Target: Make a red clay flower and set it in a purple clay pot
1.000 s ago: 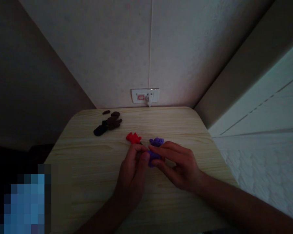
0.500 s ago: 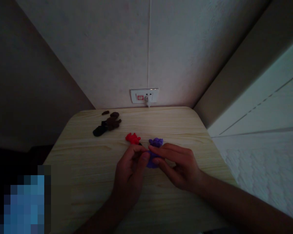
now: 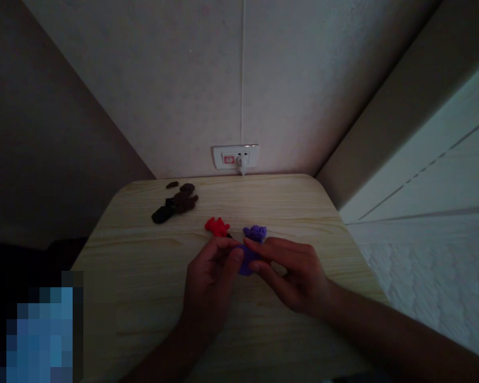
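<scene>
A flattened piece of purple modelling clay (image 3: pixel 246 261) is pinched between both hands above the table. My left hand (image 3: pixel 211 282) grips its left side with thumb and fingers. On the other side, my right hand (image 3: pixel 293 271) holds it between thumb and fingertips, which cover part of it. Just beyond the fingers lies a lumpy purple clay piece (image 3: pixel 255 232), its near edge close to my right hand. Left of that rests a red clay piece (image 3: pixel 217 226) with several stubby projections. A small dark bit (image 3: pixel 229 235) beside it is partly hidden by my left hand.
Brown clay pieces (image 3: pixel 186 199) and a black clay lump (image 3: pixel 162 214) lie at the table's back left. The pale wooden table (image 3: pixel 287 202) meets a wall with a socket (image 3: pixel 235 157) and a plug in it. A white quilted surface (image 3: pixel 415 276) is at the right.
The purple clay between my hands looks wider and flatter than a second ago. My left hand has shifted slightly left, and the whole view has moved a little.
</scene>
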A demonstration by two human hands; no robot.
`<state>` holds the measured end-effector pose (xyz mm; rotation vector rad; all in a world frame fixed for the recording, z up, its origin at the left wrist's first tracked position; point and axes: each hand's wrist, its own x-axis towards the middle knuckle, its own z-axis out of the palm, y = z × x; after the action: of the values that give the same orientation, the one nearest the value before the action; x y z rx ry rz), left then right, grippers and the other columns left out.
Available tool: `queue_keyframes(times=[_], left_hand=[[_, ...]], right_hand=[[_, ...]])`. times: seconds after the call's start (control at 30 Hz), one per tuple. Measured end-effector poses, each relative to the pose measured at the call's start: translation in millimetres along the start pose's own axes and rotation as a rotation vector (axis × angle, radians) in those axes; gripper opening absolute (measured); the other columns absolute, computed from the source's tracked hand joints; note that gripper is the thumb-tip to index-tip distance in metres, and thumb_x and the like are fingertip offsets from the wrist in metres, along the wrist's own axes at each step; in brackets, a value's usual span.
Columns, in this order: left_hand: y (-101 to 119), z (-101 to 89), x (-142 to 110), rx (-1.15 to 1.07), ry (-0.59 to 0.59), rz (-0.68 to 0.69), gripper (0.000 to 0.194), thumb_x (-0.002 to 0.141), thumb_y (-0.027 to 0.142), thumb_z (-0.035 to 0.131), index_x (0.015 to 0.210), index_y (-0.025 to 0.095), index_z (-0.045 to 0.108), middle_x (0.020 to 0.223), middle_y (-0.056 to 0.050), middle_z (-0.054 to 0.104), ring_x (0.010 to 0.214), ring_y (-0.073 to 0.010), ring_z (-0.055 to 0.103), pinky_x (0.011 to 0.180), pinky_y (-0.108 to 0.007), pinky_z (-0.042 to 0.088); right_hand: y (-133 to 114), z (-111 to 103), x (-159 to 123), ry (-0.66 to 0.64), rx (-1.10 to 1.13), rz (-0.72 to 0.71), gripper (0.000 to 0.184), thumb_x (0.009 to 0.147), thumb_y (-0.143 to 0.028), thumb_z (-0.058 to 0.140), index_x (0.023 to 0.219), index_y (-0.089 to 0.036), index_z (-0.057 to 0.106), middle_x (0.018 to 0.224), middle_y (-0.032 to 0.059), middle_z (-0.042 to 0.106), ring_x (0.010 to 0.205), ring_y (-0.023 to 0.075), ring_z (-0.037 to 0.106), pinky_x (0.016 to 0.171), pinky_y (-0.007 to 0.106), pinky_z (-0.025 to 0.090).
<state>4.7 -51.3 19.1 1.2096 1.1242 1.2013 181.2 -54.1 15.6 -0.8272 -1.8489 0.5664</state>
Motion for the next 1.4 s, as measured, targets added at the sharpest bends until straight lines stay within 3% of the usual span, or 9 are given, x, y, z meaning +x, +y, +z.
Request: queue_keyframes(times=[0.2,0.4,0.67,0.8,1.07,1.23,1.4], left_hand=[[2.0,2.5,1.4,-0.076,-0.038,-0.020,0.014,0.088,0.031,0.074,0.094,0.019,0.071,0.083,-0.003,0.077,0.075,-0.0155,0.072,0.070,-0.023,0.059],[3.2,2.9,3.2,-0.107,-0.031,-0.042,0.013,0.084,0.027,0.076,0.089,0.018,0.068,0.081,-0.003,0.078,0.071,-0.0152,0.073,0.065,-0.023,0.059],[3.6,4.1,4.7,-0.111,-0.035,-0.046,0.011,0.082,0.022,0.077,0.088,0.018,0.069,0.081,-0.002,0.079,0.073,-0.0156,0.075,0.067,-0.023,0.061],[1.0,2.8,5.5,-0.117,-0.042,-0.044,0.010,0.083,0.024,0.077,0.088,0.019,0.071,0.083,-0.003,0.080,0.076,-0.0164,0.076,0.069,-0.023,0.061],[2.0,0.5,5.5,-0.023,0.006,-0.007,0.009,0.084,0.028,0.078,0.087,0.020,0.075,0.081,-0.003,0.080,0.076,-0.0183,0.077,0.070,-0.025,0.062],[2.6,0.2,4.4,-0.038,0.004,0.013,0.010,0.082,0.027,0.080,0.088,0.021,0.075,0.083,-0.004,0.080,0.077,-0.0200,0.077,0.072,-0.029,0.063],[0.3,-0.2,4.5,-0.097,-0.025,0.075,0.008,0.081,0.019,0.080,0.087,0.022,0.076,0.085,-0.001,0.078,0.082,-0.0166,0.076,0.076,-0.025,0.062]], right_hand=[[-0.2,-0.6,2.3,-0.009,0.034,0.022,0.038,0.098,-0.016,0.064,0.136,-0.015,0.066,0.087,0.0080,0.075,0.073,0.0166,0.068,0.066,0.028,0.057],[0.1,-0.8,2.9,0.038,0.011,0.020,0.031,0.097,-0.013,0.064,0.127,-0.019,0.072,0.093,0.0086,0.077,0.078,0.0170,0.070,0.069,0.029,0.059],[1.5,-1.8,4.6,-0.031,-0.006,0.008,0.043,0.098,-0.018,0.064,0.141,-0.018,0.064,0.098,0.0108,0.070,0.088,0.0198,0.066,0.075,0.033,0.059],[1.9,-0.9,5.5,-0.026,0.031,0.004,0.037,0.099,-0.011,0.059,0.134,-0.019,0.069,0.094,0.0093,0.068,0.083,0.0175,0.065,0.071,0.030,0.057],[3.2,-2.5,6.5,0.083,0.025,0.021,0.024,0.093,-0.015,0.073,0.117,-0.019,0.078,0.094,0.0098,0.077,0.082,0.0185,0.072,0.072,0.031,0.061],[3.0,-3.0,6.8,0.108,0.000,0.050,0.031,0.094,-0.017,0.072,0.125,-0.021,0.075,0.096,0.0096,0.078,0.083,0.0191,0.073,0.073,0.032,0.063],[3.1,-4.7,6.4,0.148,-0.011,0.021,0.024,0.092,-0.015,0.075,0.114,-0.022,0.080,0.098,0.0100,0.080,0.083,0.0199,0.075,0.073,0.032,0.065]])
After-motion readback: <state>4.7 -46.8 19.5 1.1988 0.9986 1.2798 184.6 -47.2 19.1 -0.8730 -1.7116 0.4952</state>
